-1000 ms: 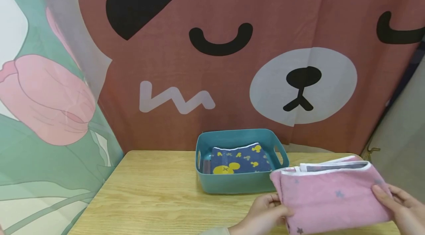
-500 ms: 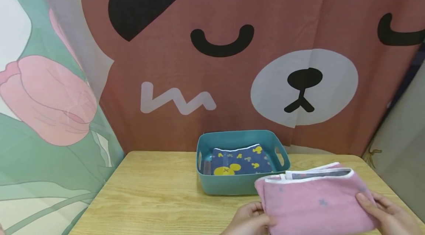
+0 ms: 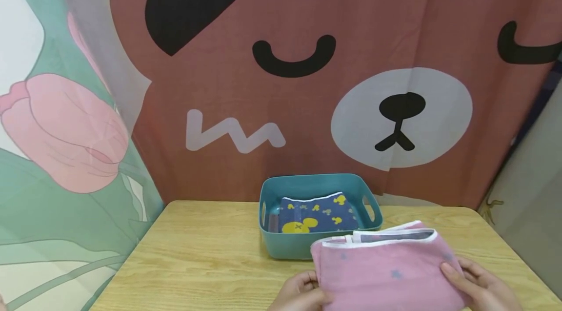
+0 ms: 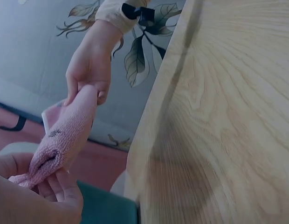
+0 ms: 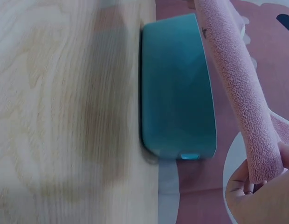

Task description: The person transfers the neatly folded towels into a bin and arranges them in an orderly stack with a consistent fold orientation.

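A folded pink towel (image 3: pixel 386 272) with white edging and small grey stars is held up in front of me, above the table. My left hand (image 3: pixel 300 292) pinches its left end, thumb in front and fingers behind. At the other end my right hand (image 3: pixel 480 285) grips the towel the same way. In the left wrist view the towel's rolled-looking fold (image 4: pixel 65 135) spans between both hands. Behind the towel stands a teal basket (image 3: pixel 290 246) with side handle holes, and a folded navy towel (image 3: pixel 322 212) with yellow shapes lies in it.
The wooden table (image 3: pixel 197 262) carries the basket near its back edge. A curtain (image 3: pixel 219 86) with a brown bear print hangs right behind it. At the left is a flower-print cloth (image 3: pixel 66 130), and a grey cloth (image 3: pixel 533 169) hangs at the right.
Both hands have carried the pink towel left and slightly down, so it now stands in front of the basket's right part. The basket and navy towel have stayed in place.
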A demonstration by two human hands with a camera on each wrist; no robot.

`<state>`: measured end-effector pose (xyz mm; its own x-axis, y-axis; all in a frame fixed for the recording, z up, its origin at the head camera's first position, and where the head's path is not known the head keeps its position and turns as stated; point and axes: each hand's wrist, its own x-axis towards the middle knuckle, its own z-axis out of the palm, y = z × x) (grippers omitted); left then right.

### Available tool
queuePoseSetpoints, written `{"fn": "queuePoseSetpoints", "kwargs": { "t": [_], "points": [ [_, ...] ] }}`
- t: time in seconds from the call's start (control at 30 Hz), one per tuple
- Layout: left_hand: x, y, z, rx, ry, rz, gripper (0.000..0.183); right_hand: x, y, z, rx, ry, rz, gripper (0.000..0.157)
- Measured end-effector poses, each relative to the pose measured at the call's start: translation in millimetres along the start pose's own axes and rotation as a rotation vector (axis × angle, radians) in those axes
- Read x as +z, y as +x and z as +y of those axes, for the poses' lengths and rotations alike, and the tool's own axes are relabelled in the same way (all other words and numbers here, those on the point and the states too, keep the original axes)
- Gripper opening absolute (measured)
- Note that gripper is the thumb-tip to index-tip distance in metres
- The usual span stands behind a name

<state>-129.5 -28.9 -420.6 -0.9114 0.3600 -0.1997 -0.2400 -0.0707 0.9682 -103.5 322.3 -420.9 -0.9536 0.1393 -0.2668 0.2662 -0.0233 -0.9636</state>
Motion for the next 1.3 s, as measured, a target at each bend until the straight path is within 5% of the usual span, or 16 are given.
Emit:
{"fn": "queuePoseSetpoints", "kwargs": {
  "t": [0.33,0.77,0.9,1.3],
  "points": [
    [-25.1,-7.5,-4.7,0.046,-0.056,-0.001,0.030,27.8,-2,-1,-0.113,0.004,-0.031,0.028],
    [-49.7,-13.1,-7.1,0.060,-0.088,-0.003,0.040,59.1,-1,-3,-0.025,-0.016,-0.020,0.012],
    [-57.0,-16.8,-7.4,0.061,-0.064,0.025,0.039,70.5,-2,-7,-0.012,-0.026,-0.010,0.027],
    [-70.1,-22.7,-8.0,0.071,-0.081,0.007,0.035,83.6,-4,-6,-0.088,-0.012,-0.120,0.013]
  ]
}}
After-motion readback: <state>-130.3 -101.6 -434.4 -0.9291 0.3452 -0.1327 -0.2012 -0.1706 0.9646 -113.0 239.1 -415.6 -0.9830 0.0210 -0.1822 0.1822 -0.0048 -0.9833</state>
